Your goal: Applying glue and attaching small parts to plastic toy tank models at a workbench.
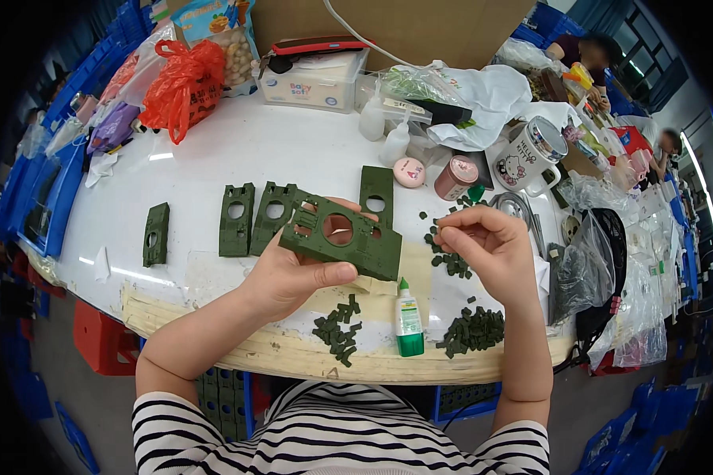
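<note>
My left hand [293, 273] grips a dark green plastic plate [342, 235] with a round hole, holding it tilted above the white table [238, 150]. My right hand [491, 249] hovers just right of the plate, its fingertips pinched together, seemingly on a tiny green piece. Below the hands lie two heaps of small green parts [338, 328] [473, 330] and a small glue bottle with a green base [409, 317]. More loose green bits [449, 261] lie under my right hand.
Three similar green plates [236, 220] [272, 214] [156, 234] lie flat on the left, another [377, 194] behind the held one. At the back stand a red plastic bag [184, 83], tissue box [312, 79], white squeeze bottles [394, 142], mug [528, 154]. Other people sit at the far right.
</note>
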{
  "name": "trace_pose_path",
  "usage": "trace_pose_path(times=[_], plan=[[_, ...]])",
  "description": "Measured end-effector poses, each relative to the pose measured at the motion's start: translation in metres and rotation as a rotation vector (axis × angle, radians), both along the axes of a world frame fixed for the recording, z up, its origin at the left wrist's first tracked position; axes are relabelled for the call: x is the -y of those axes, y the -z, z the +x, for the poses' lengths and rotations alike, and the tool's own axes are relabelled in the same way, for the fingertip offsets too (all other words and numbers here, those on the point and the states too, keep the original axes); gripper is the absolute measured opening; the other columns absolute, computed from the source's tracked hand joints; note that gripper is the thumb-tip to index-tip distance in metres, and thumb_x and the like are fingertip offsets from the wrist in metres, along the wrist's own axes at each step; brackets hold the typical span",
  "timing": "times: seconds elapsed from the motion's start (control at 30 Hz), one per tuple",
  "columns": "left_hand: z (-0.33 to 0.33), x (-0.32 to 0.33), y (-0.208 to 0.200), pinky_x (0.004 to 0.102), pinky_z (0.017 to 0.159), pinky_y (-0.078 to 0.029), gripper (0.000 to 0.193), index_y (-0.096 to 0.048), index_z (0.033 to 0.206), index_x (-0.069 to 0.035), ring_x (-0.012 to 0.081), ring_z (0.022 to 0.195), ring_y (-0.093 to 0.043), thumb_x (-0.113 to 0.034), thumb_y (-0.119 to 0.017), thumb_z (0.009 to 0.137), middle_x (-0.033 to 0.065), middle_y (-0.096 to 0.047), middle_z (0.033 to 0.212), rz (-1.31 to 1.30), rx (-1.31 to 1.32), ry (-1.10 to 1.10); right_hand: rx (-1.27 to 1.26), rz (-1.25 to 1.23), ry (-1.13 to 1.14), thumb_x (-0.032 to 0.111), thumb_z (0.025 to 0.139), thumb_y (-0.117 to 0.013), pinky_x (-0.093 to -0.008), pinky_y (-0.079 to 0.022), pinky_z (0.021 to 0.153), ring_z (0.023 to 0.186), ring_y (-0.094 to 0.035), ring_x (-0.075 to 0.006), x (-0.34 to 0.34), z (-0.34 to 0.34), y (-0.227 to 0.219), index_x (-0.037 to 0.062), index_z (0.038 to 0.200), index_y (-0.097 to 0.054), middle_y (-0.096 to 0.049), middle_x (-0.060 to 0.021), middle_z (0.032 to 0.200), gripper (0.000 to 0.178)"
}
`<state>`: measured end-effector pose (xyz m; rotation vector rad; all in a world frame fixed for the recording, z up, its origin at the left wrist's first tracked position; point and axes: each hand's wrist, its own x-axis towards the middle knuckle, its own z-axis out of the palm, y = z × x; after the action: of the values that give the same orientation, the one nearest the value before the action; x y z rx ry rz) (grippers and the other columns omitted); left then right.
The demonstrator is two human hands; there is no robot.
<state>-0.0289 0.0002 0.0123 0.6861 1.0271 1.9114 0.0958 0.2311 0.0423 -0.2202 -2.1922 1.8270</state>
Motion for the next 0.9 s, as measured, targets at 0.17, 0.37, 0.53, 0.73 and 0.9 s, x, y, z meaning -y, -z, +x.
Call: trace_pose_path(times=[0.17, 0.37, 0.53, 0.73, 0.9], plan=[[0.000, 0.001, 0.002, 0.0381, 0.100, -0.044, 0.061, -0.039, 0.127, -0.006, 0.0216, 0.122, -0.048, -0.003, -0.074, 0.078, 0.0140, -0.048, 0.132, -0.033, -0.058, -0.021, 0.025, -0.244, -0.034, 0.001, 0.084, -0.067, -0.0228, -0.054, 0.073, 0.082, -0.067, -0.0128, 0.013, -0.001, 0.000, -0.0049, 0.100, -0.062, -0.067, -0.0104, 0.090, 0.017], [0.002, -0.001, -0.003, 0.0376, 0.100, -0.045, 0.061, -0.037, 0.125, -0.007, 0.0237, 0.121, -0.049, -0.003, -0.074, 0.077, 0.0170, -0.045, 0.135, -0.069, -0.131, -0.031, 0.066, -0.361, -0.068, -0.002, 0.083, -0.066, -0.0242, -0.055, 0.072, 0.083, -0.068, -0.0161, 0.021, 0.003, -0.005, -0.0053, 0.102, -0.062, -0.067, -0.0114, 0.090, 0.019], [-0.001, -0.001, 0.001, 0.0353, 0.093, -0.051, 0.057, -0.036, 0.126, -0.005, 0.0246, 0.121, -0.050, 0.000, -0.070, 0.081, 0.0161, -0.045, 0.136, -0.062, -0.157, -0.032, 0.060, -0.371, -0.072, -0.004, 0.082, -0.066, -0.0233, -0.056, 0.068, 0.080, -0.069, -0.0170, 0.024, 0.000, -0.003, -0.0047, 0.100, -0.063, -0.068, -0.0111, 0.086, 0.019], [-0.001, -0.001, -0.004, 0.0331, 0.092, -0.051, 0.057, -0.036, 0.125, -0.007, 0.0232, 0.119, -0.052, 0.001, -0.070, 0.080, 0.0161, -0.045, 0.136, -0.067, -0.270, -0.057, 0.101, -0.388, -0.101, -0.002, 0.084, -0.065, -0.0248, -0.056, 0.075, 0.085, -0.068, -0.0158, 0.021, 0.001, 0.000, -0.0060, 0.103, -0.063, -0.067, -0.0114, 0.092, 0.020], [0.000, -0.002, -0.001, 0.0318, 0.091, -0.052, 0.057, -0.037, 0.124, -0.007, 0.0221, 0.117, -0.054, 0.002, -0.071, 0.079, 0.0156, -0.045, 0.136, -0.080, -0.220, -0.075, 0.084, -0.381, -0.060, -0.002, 0.085, -0.063, -0.0254, -0.056, 0.073, 0.083, -0.068, -0.0161, 0.022, 0.001, 0.001, -0.0059, 0.104, -0.063, -0.067, -0.0109, 0.091, 0.019]])
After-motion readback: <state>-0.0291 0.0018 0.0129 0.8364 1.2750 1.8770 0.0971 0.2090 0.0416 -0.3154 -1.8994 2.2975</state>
